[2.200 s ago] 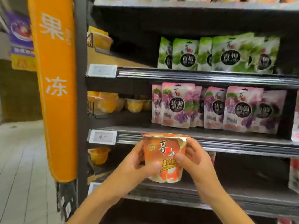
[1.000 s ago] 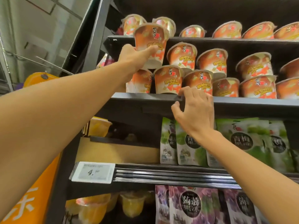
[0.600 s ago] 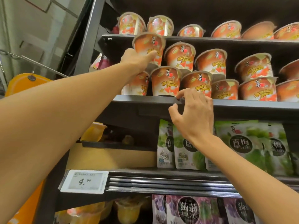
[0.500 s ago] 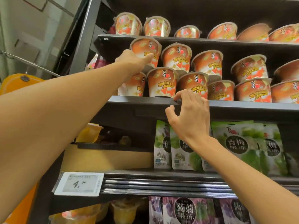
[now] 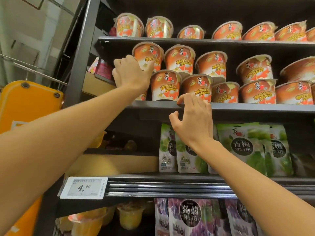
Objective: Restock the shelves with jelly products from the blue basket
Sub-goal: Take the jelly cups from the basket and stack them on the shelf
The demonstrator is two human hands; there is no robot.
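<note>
Left hand (image 5: 131,74) grips jelly cup (image 5: 150,55), seemingly upright, lid up.

A: Orange jelly cups (image 5: 179,58)?
B: Above the left hand (image 5: 131,74) and right hand (image 5: 192,120): six, a seventh cut by the edge. Level with the left hand: five on top, five beneath, one more half-hidden behind that wrist.
A: Pouches?
B: Under the right hand, green pouches (image 5: 243,147): four plain, a fifth a sliver. Lower, purple pouches (image 5: 190,217): three showing.
A: Else?
B: One price tag (image 5: 83,187) below the left forearm. Clear yellow cups (image 5: 129,217) beneath it: two sure.
</note>
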